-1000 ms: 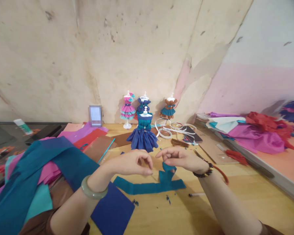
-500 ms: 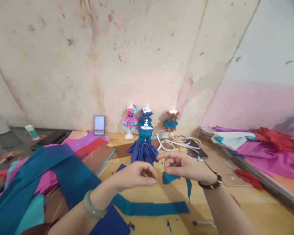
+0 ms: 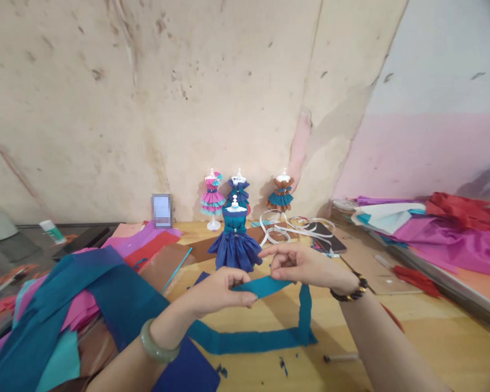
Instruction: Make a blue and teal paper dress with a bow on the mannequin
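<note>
My left hand (image 3: pixel 216 294), with a green bangle at the wrist, pinches one end of a teal crepe paper strip (image 3: pixel 267 286). My right hand (image 3: pixel 310 267) holds the strip further along, its index finger pointing left. Between the hands the strip is taut and nearly level. A length of it hangs below my right hand to the table. Another teal paper strip (image 3: pixel 253 342) lies flat beneath; whether the two are joined I cannot tell. Just beyond my hands stands a small dress form in a teal and blue ruffled paper dress (image 3: pixel 234 247).
Three dressed forms stand by the wall, including a pink one (image 3: pixel 212 196) and a brown one (image 3: pixel 283 193). Coloured paper sheets (image 3: pixel 126 294) pile up on the left. White ribbon (image 3: pixel 275 234) curls behind my right hand. A pen (image 3: pixel 343 357) and paper scraps lie in front.
My left hand has taken hold of the strip's end. The strip, bunched under my right hand before, is now stretched between both hands. The view has shifted slightly.
</note>
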Motion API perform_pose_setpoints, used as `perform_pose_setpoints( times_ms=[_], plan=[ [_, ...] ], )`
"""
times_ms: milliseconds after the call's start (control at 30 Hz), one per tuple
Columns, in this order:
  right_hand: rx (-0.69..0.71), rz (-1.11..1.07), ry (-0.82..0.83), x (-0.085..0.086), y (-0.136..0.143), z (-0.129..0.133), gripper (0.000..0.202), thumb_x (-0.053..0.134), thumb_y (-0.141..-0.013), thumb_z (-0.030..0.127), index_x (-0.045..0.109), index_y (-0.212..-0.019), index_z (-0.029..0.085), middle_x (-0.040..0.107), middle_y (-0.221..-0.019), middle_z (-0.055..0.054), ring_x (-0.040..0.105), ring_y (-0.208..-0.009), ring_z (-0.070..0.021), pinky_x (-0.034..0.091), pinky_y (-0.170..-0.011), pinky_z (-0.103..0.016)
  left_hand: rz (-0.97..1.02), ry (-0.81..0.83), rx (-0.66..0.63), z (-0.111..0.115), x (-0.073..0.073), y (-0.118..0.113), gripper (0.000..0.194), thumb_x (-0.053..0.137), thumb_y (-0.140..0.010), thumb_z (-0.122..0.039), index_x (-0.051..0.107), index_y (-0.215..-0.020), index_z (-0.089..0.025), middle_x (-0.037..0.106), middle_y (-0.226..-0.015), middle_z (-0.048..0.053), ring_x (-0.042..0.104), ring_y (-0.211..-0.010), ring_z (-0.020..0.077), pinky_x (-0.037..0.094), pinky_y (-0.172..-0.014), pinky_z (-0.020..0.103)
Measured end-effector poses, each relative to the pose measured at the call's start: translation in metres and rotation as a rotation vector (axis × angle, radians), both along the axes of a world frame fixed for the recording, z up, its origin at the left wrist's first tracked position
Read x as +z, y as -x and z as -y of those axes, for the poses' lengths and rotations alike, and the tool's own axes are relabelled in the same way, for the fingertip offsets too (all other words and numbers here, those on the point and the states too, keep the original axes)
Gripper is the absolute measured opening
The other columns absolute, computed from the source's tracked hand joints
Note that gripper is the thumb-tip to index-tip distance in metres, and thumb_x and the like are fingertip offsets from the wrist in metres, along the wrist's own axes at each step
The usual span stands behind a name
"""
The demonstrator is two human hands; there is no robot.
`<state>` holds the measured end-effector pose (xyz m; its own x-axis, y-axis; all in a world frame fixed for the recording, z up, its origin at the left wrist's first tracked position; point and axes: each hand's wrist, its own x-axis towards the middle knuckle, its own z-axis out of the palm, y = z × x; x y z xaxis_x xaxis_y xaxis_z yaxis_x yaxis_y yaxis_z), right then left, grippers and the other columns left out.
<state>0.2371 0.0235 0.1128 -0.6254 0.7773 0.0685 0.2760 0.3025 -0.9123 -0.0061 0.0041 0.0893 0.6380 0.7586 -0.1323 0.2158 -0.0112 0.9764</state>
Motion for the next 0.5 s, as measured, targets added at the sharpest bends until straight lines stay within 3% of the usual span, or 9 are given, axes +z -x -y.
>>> perform_pose_setpoints(
  times_ms=[133, 200, 300, 400, 500],
  plan=[
    [-0.063, 0.16, -0.029, 0.0, 0.001, 0.003, 0.046, 0.066, -0.084, 0.036, 0.06, -0.126, 0.019, 0.07, -0.085, -0.003, 0.06, -0.06, -0.0114, 0.049, -0.056, -0.024, -0.073, -0.081, 0.097, -0.001, 0.005, 0.002, 0.025, 0.072, -0.073, -0.038, 0.063, -0.08, -0.016, 0.066, -0.075, -0.001, 0.059, -0.073, 0.0131, 0.042, -0.069, 0.025],
    [-0.141, 0.214, -0.123, -0.001, 0.008, 0.008, 0.048, 0.064, -0.085, 0.038, 0.06, -0.129, 0.019, 0.071, -0.107, -0.009, 0.068, -0.08, -0.0177, 0.054, -0.074, -0.032, -0.134, -0.12, 0.104, 0.002, 0.007, 0.001, 0.02, 0.068, -0.076, -0.035, 0.063, -0.08, -0.016, 0.067, -0.073, 0.0, 0.061, -0.072, 0.0144, 0.043, -0.069, 0.026],
    [-0.162, 0.186, -0.246, -0.002, 0.024, 0.013, 0.047, 0.067, -0.083, 0.041, 0.063, -0.125, 0.02, 0.067, -0.123, -0.01, 0.062, -0.11, -0.0235, 0.047, -0.097, -0.038, -0.199, -0.157, 0.093, 0.006, 0.01, -0.001, 0.016, 0.065, -0.077, -0.031, 0.062, -0.08, -0.016, 0.064, -0.067, -0.001, 0.061, -0.065, 0.0146, 0.044, -0.065, 0.026],
    [-0.032, 0.128, -0.181, -0.005, 0.036, 0.013, 0.039, 0.068, -0.082, 0.04, 0.069, -0.115, 0.02, 0.071, -0.095, -0.004, 0.065, -0.088, -0.019, 0.051, -0.081, -0.032, -0.214, -0.178, 0.097, 0.009, 0.015, -0.002, 0.014, 0.062, -0.077, -0.029, 0.062, -0.082, -0.016, 0.061, -0.065, -0.002, 0.06, -0.061, 0.0135, 0.045, -0.063, 0.026],
    [-0.03, 0.13, -0.127, -0.007, 0.038, 0.008, 0.033, 0.069, -0.08, 0.039, 0.072, -0.105, 0.018, 0.059, -0.067, 0.003, 0.053, -0.061, -0.0125, 0.043, -0.057, -0.024, -0.254, -0.212, 0.128, 0.008, 0.019, 0.0, 0.015, 0.062, -0.078, -0.029, 0.064, -0.083, -0.016, 0.062, -0.062, -0.002, 0.057, -0.058, 0.0125, 0.042, -0.058, 0.024]
  ],
)
